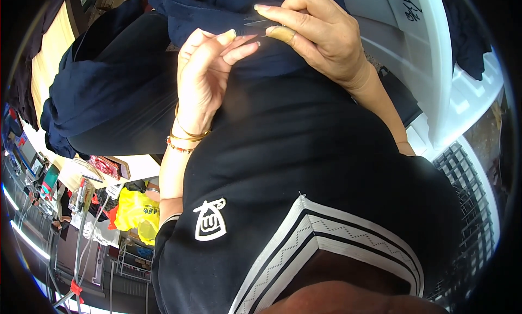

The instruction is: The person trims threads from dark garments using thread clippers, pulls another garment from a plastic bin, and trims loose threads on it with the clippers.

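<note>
In my right hand (326, 39) is a pair of thread snips (254, 22), its thin pointed blades directed left and slightly apart. A yellowish cover (281, 33) wraps a digit of this hand. My left hand (204, 69) is closed in a loose pinch just left of the blades, palm turned partly up. What its fingertips hold is too fine to make out; a thin line shows between the two hands. Dark navy cloth (201, 12) lies over my lap, right beneath and beyond both hands.
A large white plastic bin (435, 53) stands close on my right, dark cloth (465, 42) hanging at its rim. Below it is a basket with a dark grid (462, 178). To the left are a pale wooden table (46, 80) and a yellow plastic bag (133, 208).
</note>
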A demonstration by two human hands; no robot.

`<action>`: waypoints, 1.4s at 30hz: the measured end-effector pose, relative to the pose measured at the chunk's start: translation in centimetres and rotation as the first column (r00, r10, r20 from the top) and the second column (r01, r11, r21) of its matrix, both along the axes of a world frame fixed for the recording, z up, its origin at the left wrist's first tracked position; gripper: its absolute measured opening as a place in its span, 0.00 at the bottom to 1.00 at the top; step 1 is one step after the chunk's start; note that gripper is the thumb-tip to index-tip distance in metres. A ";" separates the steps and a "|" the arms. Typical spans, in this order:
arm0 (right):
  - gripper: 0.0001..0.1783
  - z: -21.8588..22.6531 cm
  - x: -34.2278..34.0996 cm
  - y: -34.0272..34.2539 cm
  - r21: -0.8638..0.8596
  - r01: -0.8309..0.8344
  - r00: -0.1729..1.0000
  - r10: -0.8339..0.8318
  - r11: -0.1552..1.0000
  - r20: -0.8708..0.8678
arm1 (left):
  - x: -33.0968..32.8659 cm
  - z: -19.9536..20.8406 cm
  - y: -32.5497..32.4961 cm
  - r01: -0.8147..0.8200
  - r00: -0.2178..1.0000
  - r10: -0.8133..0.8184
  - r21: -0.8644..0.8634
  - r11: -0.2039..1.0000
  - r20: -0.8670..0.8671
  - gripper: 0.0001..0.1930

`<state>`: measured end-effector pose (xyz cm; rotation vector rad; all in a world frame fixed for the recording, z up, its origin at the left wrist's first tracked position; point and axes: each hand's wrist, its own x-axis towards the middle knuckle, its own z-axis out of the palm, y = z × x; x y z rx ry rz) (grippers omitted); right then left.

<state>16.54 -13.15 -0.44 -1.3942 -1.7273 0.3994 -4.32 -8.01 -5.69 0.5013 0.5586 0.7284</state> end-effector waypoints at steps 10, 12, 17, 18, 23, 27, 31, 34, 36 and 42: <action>0.20 -3.1 3.7 1.1 -0.194 0.126 0.969 -0.163 0.973 -0.184 | 0.4 3.4 0.8 0.275 0.689 0.373 0.700 0.659 -0.621 0.08; 0.29 -3.0 4.5 1.9 -0.160 0.250 0.964 -0.261 0.955 -0.049 | 0.3 3.6 0.9 0.179 0.720 0.404 0.713 0.678 -0.565 0.08; 0.26 -3.9 5.8 2.8 -0.480 0.320 0.948 -0.275 0.817 0.164 | 0.4 3.4 0.5 0.004 0.937 0.124 0.363 0.932 -0.327 0.02; 0.22 -4.0 5.6 2.9 -0.488 0.280 0.960 -0.254 0.826 0.120 | 0.3 2.9 0.4 0.012 0.953 0.079 0.297 0.955 -0.291 0.03; 0.11 -2.8 4.1 3.7 -0.100 0.071 0.988 -0.083 0.992 -0.131 | 1.0 4.1 0.4 0.388 0.632 0.188 0.517 0.763 -0.752 0.42; 0.17 6.6 1.0 3.9 0.143 -0.172 0.984 0.177 0.975 -0.026 | 1.3 7.5 1.7 0.489 0.614 0.257 0.615 0.619 -0.747 0.35; 0.13 8.8 1.7 4.4 0.271 -0.290 0.898 0.359 0.918 -0.254 | 1.4 11.0 3.3 0.071 0.941 0.188 0.709 0.702 -0.281 0.07; 0.24 5.5 2.8 6.3 0.132 -0.108 0.849 0.160 0.985 -0.503 | -3.9 16.7 3.7 -0.214 0.846 0.489 0.703 0.679 -0.214 0.11; 0.22 4.5 2.9 6.9 -0.070 0.106 0.915 -0.125 0.992 -0.384 | -11.7 19.5 5.3 0.734 0.341 0.923 0.665 -0.142 -0.179 0.14; 0.16 -5.1 3.0 9.1 -0.201 0.026 0.867 -0.122 0.979 -0.483 | -24.2 31.3 9.2 -0.636 0.684 0.666 0.691 0.344 0.299 0.13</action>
